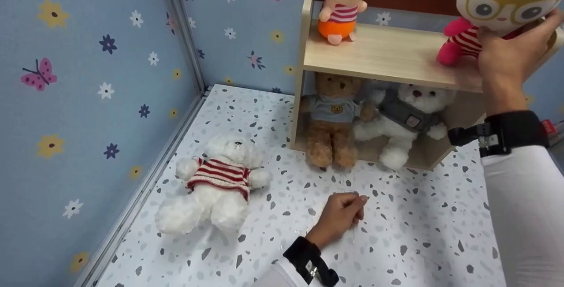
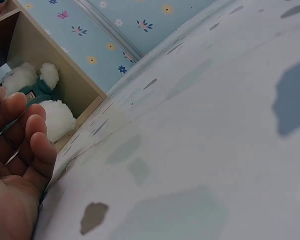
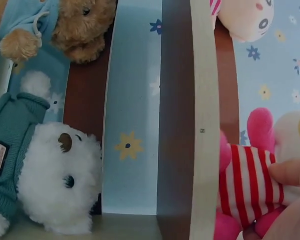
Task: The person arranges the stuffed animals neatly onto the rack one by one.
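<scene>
My right hand (image 1: pixel 513 55) grips a plush doll (image 1: pixel 498 18) with yellow glasses and a red-and-white striped body, at the right end of the top shelf. In the right wrist view, thumb and fingers press on the doll's striped body (image 3: pixel 249 180), its pink legs at the shelf board. My left hand (image 1: pixel 338 216) rests on the speckled table in front of the shelf, its fingers loosely curled with nothing in them. The left wrist view shows the fingers (image 2: pixel 37 145) bent upward beside the table surface.
A wooden shelf unit (image 1: pixel 387 57) stands at the back. On its top is a plush in orange shorts (image 1: pixel 338 18); below sit a brown bear (image 1: pixel 335 119) and a white bear in a vest (image 1: pixel 407 115). A white bear in a striped sweater (image 1: pixel 220 181) lies left on the table.
</scene>
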Demonstrator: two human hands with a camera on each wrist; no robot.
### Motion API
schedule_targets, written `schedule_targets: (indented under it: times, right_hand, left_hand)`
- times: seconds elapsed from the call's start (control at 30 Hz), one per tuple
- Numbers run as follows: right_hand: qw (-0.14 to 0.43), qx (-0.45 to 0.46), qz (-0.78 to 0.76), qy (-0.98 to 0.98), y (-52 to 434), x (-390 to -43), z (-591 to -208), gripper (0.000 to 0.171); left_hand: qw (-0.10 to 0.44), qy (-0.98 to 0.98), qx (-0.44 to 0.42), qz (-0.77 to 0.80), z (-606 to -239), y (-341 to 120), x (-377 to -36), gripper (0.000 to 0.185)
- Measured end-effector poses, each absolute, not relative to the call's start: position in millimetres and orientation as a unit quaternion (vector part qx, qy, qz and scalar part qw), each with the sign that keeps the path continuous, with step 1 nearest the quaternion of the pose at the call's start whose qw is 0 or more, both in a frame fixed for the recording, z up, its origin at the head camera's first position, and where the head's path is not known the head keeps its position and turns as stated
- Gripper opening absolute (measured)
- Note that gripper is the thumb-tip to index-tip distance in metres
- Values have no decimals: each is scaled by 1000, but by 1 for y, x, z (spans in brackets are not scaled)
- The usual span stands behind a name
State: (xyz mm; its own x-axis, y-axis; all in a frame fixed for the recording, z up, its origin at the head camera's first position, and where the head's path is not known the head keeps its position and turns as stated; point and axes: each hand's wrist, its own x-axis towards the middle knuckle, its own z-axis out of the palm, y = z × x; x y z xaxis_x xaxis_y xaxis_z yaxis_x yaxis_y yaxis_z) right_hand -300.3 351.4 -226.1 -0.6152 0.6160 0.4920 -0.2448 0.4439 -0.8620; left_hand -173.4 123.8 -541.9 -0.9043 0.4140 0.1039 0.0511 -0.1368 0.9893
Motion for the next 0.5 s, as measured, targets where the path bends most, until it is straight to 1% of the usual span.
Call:
schedule_targets:
  times: [0.23, 0.43, 0.5]
  right_hand:
    - [400, -160, 487, -759, 358, -320, -231, 62]
    - [360, -188, 463, -788, 355, -330, -228, 58]
    - [344, -197, 459, -795, 356, -334, -226, 58]
  left_hand:
    - [141, 641, 174, 734, -542, 124, -171, 44]
    - [118, 648, 183, 730, -542, 124, -174, 43]
    - [116, 650, 184, 728, -541, 124, -175, 42]
